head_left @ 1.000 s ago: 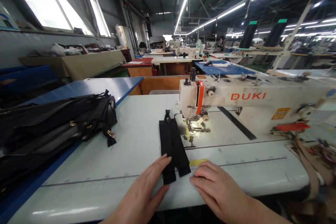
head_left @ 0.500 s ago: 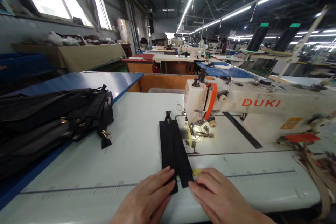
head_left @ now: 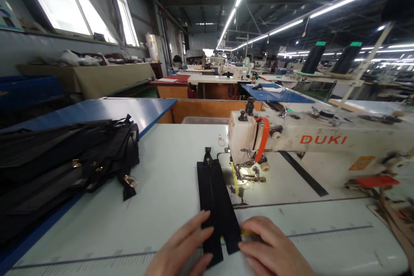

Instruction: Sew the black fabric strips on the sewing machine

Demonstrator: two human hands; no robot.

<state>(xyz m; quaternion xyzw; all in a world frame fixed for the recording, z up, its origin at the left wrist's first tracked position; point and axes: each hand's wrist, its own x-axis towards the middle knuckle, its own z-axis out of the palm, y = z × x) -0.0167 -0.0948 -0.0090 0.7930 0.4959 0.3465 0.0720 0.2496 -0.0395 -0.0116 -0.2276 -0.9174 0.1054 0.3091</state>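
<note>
A black zipper piece (head_left: 210, 189) lies lengthwise on the pale sewing table, its puller and small end tab at the far end. Its near end splits into two legs. My left hand (head_left: 183, 246), fingers apart, rests its fingertips on the left leg. My right hand (head_left: 271, 248) has its fingertips against the right leg's outer edge, also spread; its thumb is hard to make out. A bit of yellow tape (head_left: 246, 233) shows by the right fingers. Just right of the zipper stands the sewing machine (head_left: 310, 125), its presser foot (head_left: 247, 174) lit.
Black zippered pieces (head_left: 64, 155) are piled at left, one metal puller (head_left: 130, 181) hanging onto the table. A black strip (head_left: 304, 174) lies under the machine arm. Ruler marks (head_left: 97, 256) run along the front. Thread cones (head_left: 313, 58) stand at right.
The camera view has tipped up, so the table sits lower in the picture. My left fingers have spread wider on the zipper. The zipper lies in about the same place on the table.
</note>
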